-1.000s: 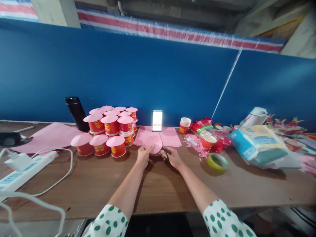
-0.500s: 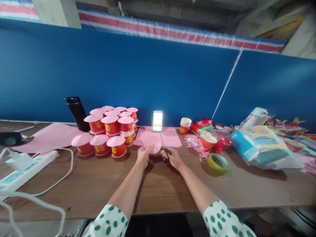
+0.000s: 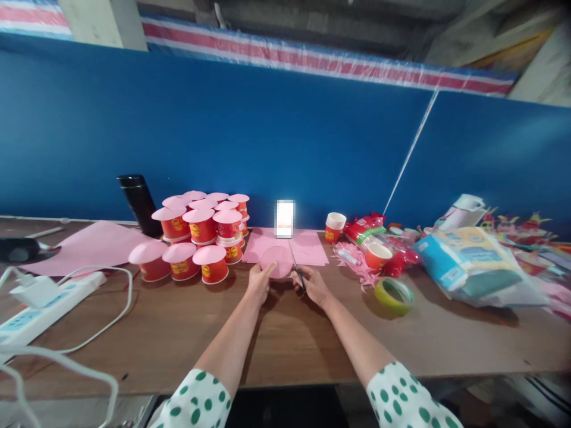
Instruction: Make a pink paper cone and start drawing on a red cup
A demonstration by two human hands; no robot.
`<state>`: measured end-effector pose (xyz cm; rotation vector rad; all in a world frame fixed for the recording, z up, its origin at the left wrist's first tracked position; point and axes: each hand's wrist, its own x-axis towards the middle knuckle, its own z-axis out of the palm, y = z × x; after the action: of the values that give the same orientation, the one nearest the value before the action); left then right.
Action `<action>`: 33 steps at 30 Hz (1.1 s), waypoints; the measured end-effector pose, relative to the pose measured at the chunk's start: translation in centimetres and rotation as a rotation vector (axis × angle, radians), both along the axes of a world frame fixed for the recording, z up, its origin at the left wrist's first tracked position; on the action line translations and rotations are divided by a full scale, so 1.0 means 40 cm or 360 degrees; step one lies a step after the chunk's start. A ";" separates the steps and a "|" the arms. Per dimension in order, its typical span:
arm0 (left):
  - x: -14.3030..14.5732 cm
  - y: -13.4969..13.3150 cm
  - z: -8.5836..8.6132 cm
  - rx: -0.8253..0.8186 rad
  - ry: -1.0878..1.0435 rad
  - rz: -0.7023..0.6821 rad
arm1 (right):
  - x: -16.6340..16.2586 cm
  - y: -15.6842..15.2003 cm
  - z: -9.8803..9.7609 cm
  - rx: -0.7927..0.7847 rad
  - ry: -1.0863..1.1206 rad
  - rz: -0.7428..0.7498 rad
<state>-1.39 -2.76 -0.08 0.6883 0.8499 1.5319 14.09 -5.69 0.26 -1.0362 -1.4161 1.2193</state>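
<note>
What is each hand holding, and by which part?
Left hand: the pink paper disc, by its near-left edge. Right hand: the scissors, by the handles.

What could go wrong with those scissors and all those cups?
The scissors in the right hand are close to the left hand, which holds the pink paper circle, so a slip might nip a finger. The blades are right by the circle's edge, so they could snip it crooked. And some red cups are stacked on others, so a bump might topple them.
</note>
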 end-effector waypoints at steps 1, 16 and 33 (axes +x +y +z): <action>0.000 0.001 -0.002 0.0002 0.0003 -0.0001 | 0.000 0.001 -0.001 0.0002 0.0001 -0.0001; -0.003 0.004 -0.011 0.0046 -0.0031 -0.0026 | -0.005 -0.002 0.005 0.0034 -0.0033 -0.0033; -0.003 -0.003 -0.005 0.0008 0.0010 -0.0016 | -0.006 -0.006 0.015 0.0039 -0.0073 -0.0054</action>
<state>-1.52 -2.86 -0.30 0.7004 0.8463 1.5240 13.84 -5.93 0.85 -1.0734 -1.4395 1.1574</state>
